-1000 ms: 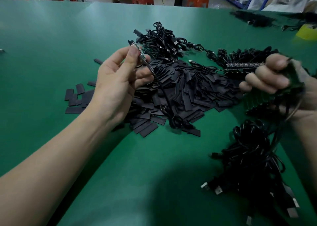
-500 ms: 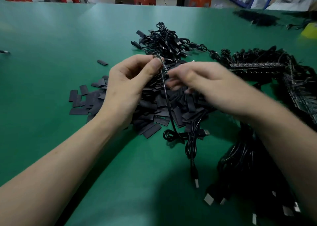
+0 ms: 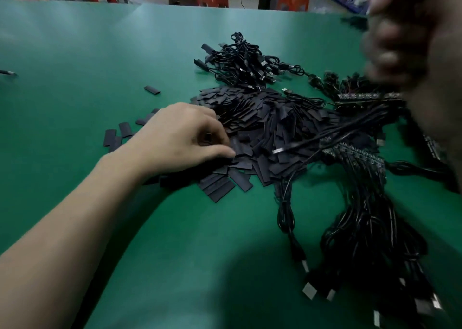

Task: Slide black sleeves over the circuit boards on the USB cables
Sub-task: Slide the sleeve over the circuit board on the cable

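1. Whereas 0.5 s ago both hands met at centre frame over one cable with its circuit board pinched upright, the left hand [image 3: 185,138] has since dropped onto the pile of black sleeves [image 3: 262,133] at centre frame, fingers curled, thumb and fingertips closing on a sleeve at the pile's left edge; whether the sleeve is lifted cannot be told.
2. Right hand [image 3: 410,36] has risen to the upper right of the frame, close to the camera and heavily blurred; grip state cannot be told.
3. Cable [image 3: 325,136] runs from under the right hand down-left across the pile, long axis diagonal, its metal plug [image 3: 277,150] pointing to the lower left.
4. Strips of circuit boards [image 3: 367,96] lie at right, long axis roughly horizontal, partly hidden by the blurred hand.
5. Coiled cable heap [image 3: 245,58] sits beyond the pile, upper centre; a larger cable bundle [image 3: 370,241] fills the lower right, plugs pointing toward the bottom edge.
6. Loose sleeves [image 3: 152,90] lie scattered left of the pile on the green table [image 3: 87,61].
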A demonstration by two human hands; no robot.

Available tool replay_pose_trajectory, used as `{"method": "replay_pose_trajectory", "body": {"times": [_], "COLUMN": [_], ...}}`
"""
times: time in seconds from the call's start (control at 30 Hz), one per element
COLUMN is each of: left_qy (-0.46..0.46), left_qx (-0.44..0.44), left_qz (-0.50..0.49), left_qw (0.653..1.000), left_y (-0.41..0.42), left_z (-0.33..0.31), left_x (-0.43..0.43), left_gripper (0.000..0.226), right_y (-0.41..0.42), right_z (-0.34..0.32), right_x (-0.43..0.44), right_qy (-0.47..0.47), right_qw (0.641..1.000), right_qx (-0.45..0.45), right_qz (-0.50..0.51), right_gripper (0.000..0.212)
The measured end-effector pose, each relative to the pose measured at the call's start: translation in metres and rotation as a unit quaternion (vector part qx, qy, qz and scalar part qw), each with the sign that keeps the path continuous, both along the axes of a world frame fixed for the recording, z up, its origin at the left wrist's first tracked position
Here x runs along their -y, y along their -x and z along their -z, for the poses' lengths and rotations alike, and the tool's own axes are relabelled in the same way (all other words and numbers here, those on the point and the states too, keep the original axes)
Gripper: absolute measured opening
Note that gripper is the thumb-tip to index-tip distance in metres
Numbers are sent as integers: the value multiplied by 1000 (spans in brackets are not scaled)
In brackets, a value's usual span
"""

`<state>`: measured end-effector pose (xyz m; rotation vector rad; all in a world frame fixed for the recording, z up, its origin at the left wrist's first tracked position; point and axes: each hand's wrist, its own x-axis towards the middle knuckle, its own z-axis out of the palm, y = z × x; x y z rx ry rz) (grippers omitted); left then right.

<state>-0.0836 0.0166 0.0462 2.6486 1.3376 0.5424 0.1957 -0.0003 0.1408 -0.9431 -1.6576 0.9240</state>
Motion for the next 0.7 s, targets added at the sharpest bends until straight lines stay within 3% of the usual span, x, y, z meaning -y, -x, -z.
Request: {"method": "replay_pose_trajectory", "body": {"times": [0.07,0.17,0.23,0.3,0.43,0.5,0.6,0.7], "left_qy": [17,26,31,47,27,27,146,197], "left_qx": [-44,-52,-46,-25,57,158,303,371], "left_qz": [-6,2,10,19,15,-15,-11,7], "left_qw": [999,998,998,998,998,987,942,908], "left_y": [3,3,2,3,4,0,-20,-46], "left_z": [-1,-1,0,0,0,1,3,13], "left_x": [-1,-3,-5,-6,-5,-3,2,7], "left_gripper": [38,35,26,19,16,11,8,4], "right_y": [-15,-22,-17,-5,15,19,20,17], "right_z": [-1,11,24,42,81,93,101,105], "right_x": [1,8,10,9,9,7,2,0], "right_qy": [-76,-194,-186,-127,-25,-4,16,54], "right_qw": [986,924,901,899,932,951,971,984], "right_qx": [132,282,347,390,356,302,232,170], "right_qz": [62,169,183,153,65,56,54,17], "right_gripper": [34,39,44,48,36,33,33,36]}}
